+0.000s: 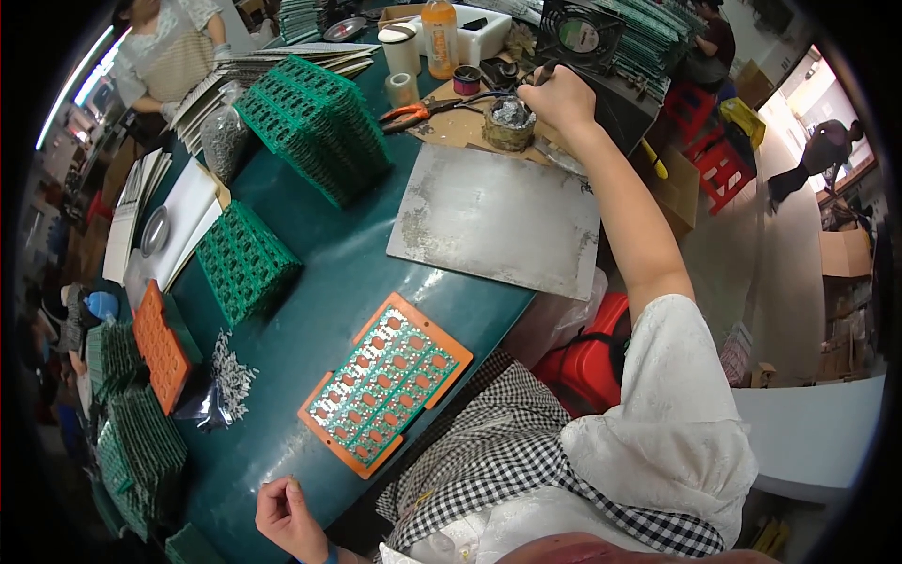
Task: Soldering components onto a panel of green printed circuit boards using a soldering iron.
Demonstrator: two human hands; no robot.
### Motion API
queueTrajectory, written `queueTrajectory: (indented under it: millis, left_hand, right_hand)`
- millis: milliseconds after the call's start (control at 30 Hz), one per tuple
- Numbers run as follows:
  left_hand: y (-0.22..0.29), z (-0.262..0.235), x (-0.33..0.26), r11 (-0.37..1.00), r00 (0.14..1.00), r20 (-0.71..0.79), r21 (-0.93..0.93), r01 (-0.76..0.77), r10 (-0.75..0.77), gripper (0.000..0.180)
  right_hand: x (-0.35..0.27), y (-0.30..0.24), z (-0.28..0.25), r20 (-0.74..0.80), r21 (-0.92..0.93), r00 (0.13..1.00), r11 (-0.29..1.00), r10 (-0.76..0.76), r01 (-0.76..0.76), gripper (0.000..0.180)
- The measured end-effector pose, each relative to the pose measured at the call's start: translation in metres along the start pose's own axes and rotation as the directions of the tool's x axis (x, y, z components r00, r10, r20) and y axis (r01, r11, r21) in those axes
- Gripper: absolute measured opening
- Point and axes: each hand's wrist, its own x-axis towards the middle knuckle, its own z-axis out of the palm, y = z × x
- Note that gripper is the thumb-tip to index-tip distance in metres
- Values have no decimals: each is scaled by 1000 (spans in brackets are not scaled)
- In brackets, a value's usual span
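Note:
My right hand [564,99] is stretched out to the far side of the table, its fingers closed round the dark handle of what looks like a soldering iron [542,74]. Just below it stands a small round tin [509,133] filled with crumpled silvery metal. At the near edge, my left hand [289,519] has its fingers curled in; what they hold, if anything, is hidden. Beyond that hand, a green circuit board panel [383,383] lies in an orange tray [434,331]. A scuffed grey metal plate [498,211] lies flat between the panel and the tin.
Tall stacks of green boards [315,127] and shorter ones [246,263] stand to the left. Loose small metal parts [230,376] lie beside an orange tray [162,348]. Orange-handled pliers [409,117], an orange bottle [439,42] and a black fan [578,36] are at the back.

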Motion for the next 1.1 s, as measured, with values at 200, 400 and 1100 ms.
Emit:
queueTrajectory:
  millis: [200, 400, 1100]
  left_hand:
    - [-6, -3, -5, 1000, 1000, -7, 5, 19, -19, 8]
    - [-7, 2, -9, 999, 999, -39, 9, 37, -36, 8]
    - [-25, 2, -5, 997, 997, -14, 19, 74, -73, 7]
  right_hand:
    - [-2, -6, -4, 51, -51, 999, 999, -2, 4, 28]
    - [-7, 20, -19, -15, 306, 988, 941, 156, -144, 29]
    - [-71, 17, -31, -37, 832, 999, 554, -7, 35, 17]
